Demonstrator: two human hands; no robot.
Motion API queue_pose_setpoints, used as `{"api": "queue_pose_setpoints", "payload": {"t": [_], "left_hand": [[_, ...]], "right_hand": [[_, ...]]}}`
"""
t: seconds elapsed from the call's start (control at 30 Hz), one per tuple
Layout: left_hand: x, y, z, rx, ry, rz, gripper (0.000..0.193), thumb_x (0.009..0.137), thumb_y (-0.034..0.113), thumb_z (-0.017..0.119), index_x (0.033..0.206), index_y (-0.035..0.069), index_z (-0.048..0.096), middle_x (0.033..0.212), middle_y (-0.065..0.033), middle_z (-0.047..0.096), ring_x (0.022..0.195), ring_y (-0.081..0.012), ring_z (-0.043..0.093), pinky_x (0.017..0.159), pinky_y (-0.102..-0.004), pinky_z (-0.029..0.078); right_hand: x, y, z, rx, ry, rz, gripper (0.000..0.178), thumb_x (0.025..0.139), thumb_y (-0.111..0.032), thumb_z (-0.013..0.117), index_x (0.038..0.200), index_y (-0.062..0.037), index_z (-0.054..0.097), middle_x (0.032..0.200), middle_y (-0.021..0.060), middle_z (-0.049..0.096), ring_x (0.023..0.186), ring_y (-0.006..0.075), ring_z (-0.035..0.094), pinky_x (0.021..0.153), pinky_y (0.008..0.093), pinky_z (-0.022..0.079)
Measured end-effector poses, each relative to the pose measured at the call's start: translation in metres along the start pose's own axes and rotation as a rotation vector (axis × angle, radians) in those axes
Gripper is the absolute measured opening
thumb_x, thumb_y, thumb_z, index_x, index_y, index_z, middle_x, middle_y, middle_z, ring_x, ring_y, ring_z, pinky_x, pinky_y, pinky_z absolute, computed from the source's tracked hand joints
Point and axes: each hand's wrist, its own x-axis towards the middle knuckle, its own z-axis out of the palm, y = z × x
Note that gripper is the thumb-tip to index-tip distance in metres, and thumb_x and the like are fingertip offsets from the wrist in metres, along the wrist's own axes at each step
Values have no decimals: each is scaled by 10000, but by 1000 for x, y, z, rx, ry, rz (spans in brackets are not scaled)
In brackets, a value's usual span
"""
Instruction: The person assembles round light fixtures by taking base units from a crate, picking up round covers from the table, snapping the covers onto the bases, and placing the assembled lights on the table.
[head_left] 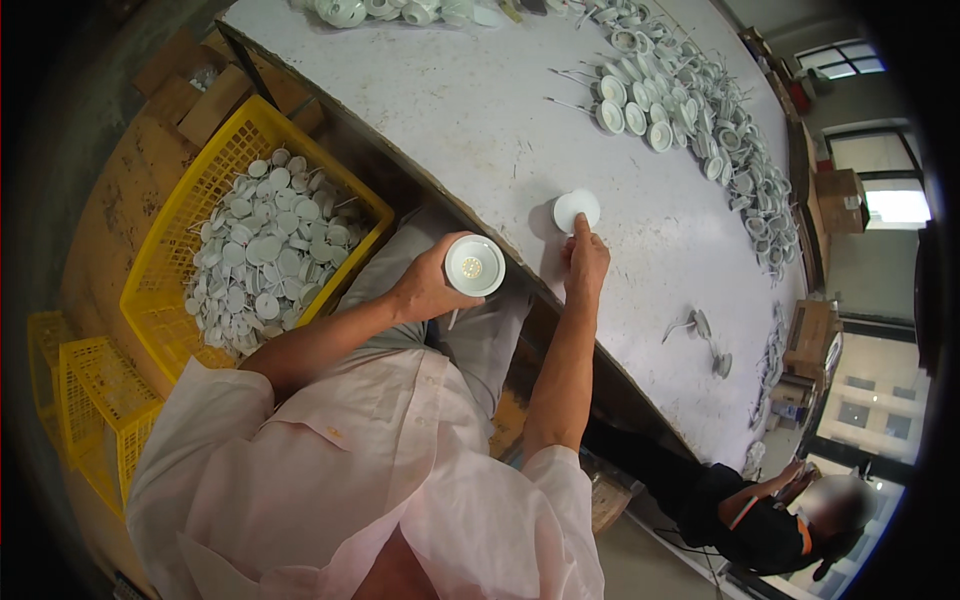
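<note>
My left hand (432,276) grips a round white LED downlight (474,265) just off the table's near edge. Its open face is turned up, showing a ring of small yellow LED chips inside a white rim, and a short wire hangs below it. Over the tabletop, my right hand (587,258) has a flat white disc (576,211), like a lamp cover, at its fingertips. The index finger lies across the disc's face, the other fingers are curled, and what is under the disc is hidden. A shadow falls on the table beside it.
A yellow plastic basket (160,270) at my left holds many white round lamp parts (265,230). Many downlights (660,110) are heaped along the table's (450,110) far side, with a few loose ones (702,325) at right. Another person (760,510) works at lower right.
</note>
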Motion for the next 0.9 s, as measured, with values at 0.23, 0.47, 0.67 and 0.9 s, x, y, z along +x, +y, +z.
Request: {"api": "queue_pose_setpoints", "payload": {"t": [0.23,0.47,0.67,0.9], "left_hand": [[-3,-6,-11,8,42,-29,751,642,82,799,1271,10,395,1151,-93,566,1073,-163,539,927,-300,433],[9,5,-3,-19,-26,-44,734,648,54,783,1271,18,396,1169,-86,558,1092,-159,524,925,-298,435],[24,9,-3,-115,-120,-72,732,658,24,763,1286,18,386,1164,-77,555,1092,-150,519,910,-298,452],[25,-3,-2,-384,-293,-108,707,712,5,694,1320,15,335,1219,-109,500,1117,-175,502,908,-304,465]], "right_hand": [[-20,3,-8,348,-33,-2,258,879,-246,608,749,-32,550,624,41,542,527,99,528,474,200,452],[-68,3,-10,557,-129,21,129,910,-129,550,831,-29,571,662,38,566,584,110,569,524,200,480],[-109,8,5,234,-77,-175,124,866,-66,574,968,-3,606,797,63,627,638,144,596,592,228,488],[-127,15,9,-720,-157,-1230,524,578,26,655,1092,-75,626,1100,91,614,827,280,585,717,338,505]]}}
